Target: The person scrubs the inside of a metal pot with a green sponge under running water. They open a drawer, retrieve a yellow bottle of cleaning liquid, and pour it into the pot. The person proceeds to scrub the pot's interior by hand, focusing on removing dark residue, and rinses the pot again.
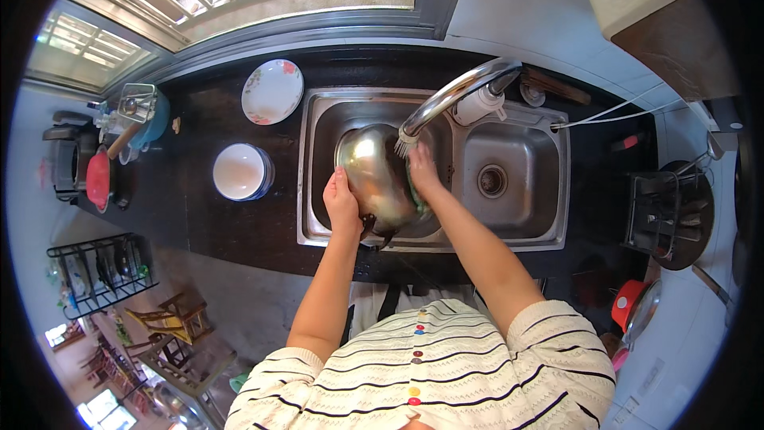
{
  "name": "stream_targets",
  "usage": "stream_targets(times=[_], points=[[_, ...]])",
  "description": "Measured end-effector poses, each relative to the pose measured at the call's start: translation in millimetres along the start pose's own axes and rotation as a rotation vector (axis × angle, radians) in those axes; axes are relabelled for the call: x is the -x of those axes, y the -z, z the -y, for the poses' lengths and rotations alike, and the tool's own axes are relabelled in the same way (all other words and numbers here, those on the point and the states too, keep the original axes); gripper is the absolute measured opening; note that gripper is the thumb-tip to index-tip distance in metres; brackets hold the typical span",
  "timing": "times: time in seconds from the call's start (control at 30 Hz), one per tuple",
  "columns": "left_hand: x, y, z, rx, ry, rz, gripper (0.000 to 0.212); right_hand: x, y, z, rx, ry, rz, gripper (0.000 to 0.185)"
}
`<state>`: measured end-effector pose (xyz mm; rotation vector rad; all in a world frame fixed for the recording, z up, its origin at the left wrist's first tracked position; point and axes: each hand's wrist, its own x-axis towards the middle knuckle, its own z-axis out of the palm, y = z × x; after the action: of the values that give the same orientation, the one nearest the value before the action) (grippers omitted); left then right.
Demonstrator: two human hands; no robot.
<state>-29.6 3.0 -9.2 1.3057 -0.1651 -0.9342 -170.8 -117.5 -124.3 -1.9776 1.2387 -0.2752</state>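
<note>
A shiny metal pot [376, 176] is tilted over the left bowl of a stainless steel double sink [434, 244], its rounded outer side facing up. My left hand [342, 203] grips its left edge, thumb on top. On the other side, my right hand [425, 172] is blurred against the pot, just below the spout of a chrome faucet [456, 92]. Something greenish shows beside that hand, too blurred to name. Streaks, apparently water, run from the spout. Dark pieces at the pot's lower edge may be a handle.
Left of the sink stand a floral plate [273, 92] and stacked bowls [240, 172]. Behind the faucet is a white pump bottle [479, 106]. The right sink bowl has a drain [492, 181]. A wire utensil rack [653, 212] stands at far right, and a pink-red bowl [98, 178] at far left.
</note>
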Motion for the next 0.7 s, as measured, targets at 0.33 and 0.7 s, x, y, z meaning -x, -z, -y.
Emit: stream_targets(times=[0.33, 0.7], points=[[-18.1, -8.8, -1.9, -0.246, -0.024, 0.105, 0.040, 51.6, 16.0, 87.5, -0.537, 0.143, -0.254, 0.044], [-38.7, 1.3, 32.3, 0.158, 0.036, 0.025, 0.034, 56.7, 39.6, 133.9, 0.051, 0.680, -0.259, 0.037]])
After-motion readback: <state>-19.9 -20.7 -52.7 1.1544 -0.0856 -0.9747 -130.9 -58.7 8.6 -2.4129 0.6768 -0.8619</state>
